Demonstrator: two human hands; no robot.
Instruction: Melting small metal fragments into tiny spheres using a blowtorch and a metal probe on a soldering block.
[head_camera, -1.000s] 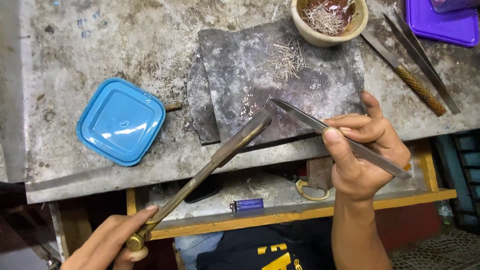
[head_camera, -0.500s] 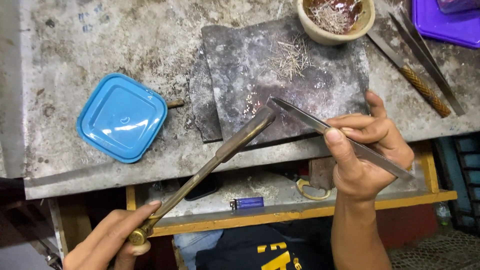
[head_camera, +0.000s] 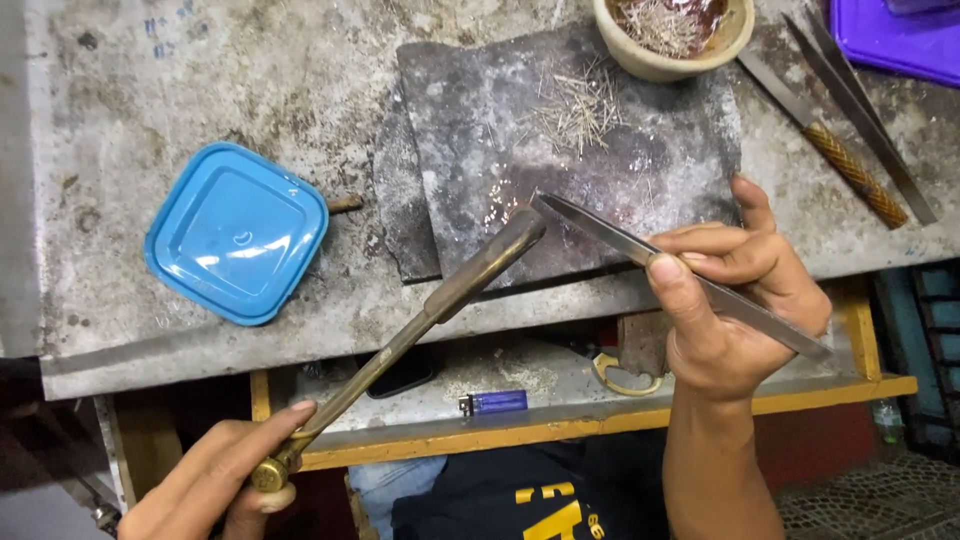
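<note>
My left hand (head_camera: 215, 485) grips the brass base of a long metal torch (head_camera: 440, 300); its nozzle points up and right, over the dark scorched slab (head_camera: 640, 170) on the bench. My right hand (head_camera: 735, 295) holds long steel tweezers (head_camera: 620, 240), tips aimed left, almost meeting the torch nozzle above the slab's front part. A loose pile of thin wire pieces (head_camera: 580, 105) lies on the slab farther back.
A blue square plastic lid (head_camera: 235, 232) lies left of the slab. At the back stands a tan bowl (head_camera: 670, 40) of wire bits, a file with a brass handle (head_camera: 825, 145), more tweezers and a purple tray (head_camera: 900, 40). A blue lighter (head_camera: 492, 402) rests in the open drawer below.
Both hands keep their grip. The torch nozzle and tweezer tips have closed in on each other slightly over the slab; the view has shifted a little.
</note>
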